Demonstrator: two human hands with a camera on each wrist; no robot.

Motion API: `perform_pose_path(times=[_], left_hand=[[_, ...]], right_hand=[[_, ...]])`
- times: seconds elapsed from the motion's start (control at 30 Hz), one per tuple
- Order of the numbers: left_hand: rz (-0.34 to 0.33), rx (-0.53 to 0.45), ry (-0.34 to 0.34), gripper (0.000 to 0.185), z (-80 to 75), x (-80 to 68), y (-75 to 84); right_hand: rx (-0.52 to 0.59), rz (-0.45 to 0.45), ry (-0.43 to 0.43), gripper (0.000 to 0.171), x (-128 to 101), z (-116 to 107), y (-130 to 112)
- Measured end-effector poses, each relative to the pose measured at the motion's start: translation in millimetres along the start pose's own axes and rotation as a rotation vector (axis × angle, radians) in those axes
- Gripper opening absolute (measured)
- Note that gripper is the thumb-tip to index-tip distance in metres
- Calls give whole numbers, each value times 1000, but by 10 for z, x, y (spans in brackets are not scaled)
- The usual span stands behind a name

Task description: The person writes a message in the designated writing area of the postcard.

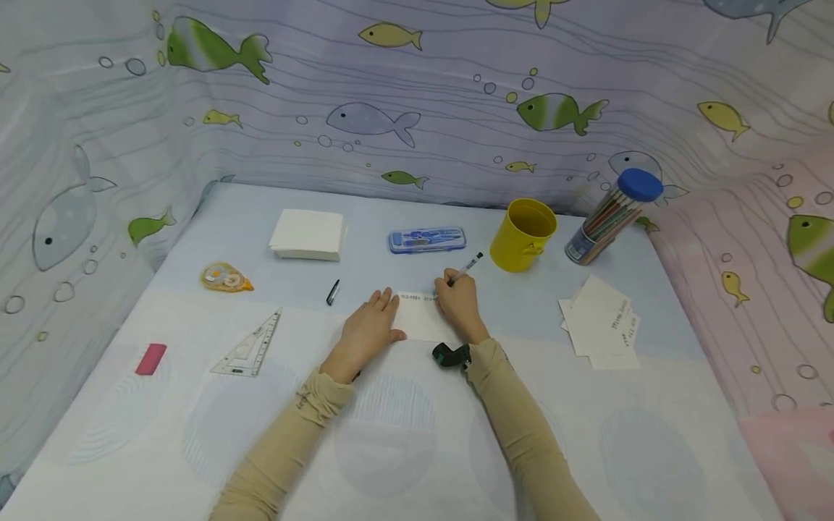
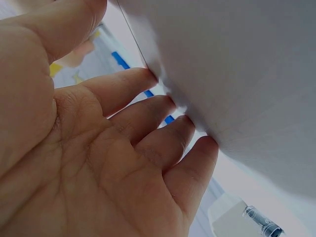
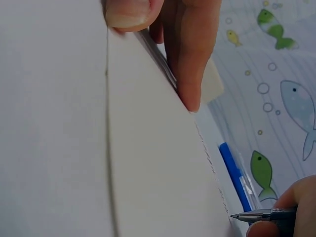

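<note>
Two hands worked one white card [image 1: 422, 318] at the table's [image 1: 417, 449] centre: left hand [image 1: 370, 329] lay flat with straight fingers, pinning its left edge against sliding, while right hand [image 1: 459, 302] pinched a pen [image 1: 468, 266] writing along its far edge.

Left hand [image 2: 98, 163] palm up close, 4 fingertips [image 2: 148, 79] pressing white paper edge [image 2: 237, 74]; pen cap [image 2: 261, 224] bottom right.
</note>
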State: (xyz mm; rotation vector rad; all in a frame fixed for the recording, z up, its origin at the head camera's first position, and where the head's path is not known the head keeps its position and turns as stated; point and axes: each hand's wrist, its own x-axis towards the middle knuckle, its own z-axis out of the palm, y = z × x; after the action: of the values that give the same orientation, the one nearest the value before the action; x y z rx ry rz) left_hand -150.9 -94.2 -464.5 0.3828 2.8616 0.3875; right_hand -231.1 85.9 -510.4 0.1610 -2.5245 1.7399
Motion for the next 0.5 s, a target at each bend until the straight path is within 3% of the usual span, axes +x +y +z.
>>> perform_pose_path(times=[0.5], left_hand=[[-12,-2,-23,79,6,19,4]], right_hand=[[-52,-24,-2,36,8,-13,-9]])
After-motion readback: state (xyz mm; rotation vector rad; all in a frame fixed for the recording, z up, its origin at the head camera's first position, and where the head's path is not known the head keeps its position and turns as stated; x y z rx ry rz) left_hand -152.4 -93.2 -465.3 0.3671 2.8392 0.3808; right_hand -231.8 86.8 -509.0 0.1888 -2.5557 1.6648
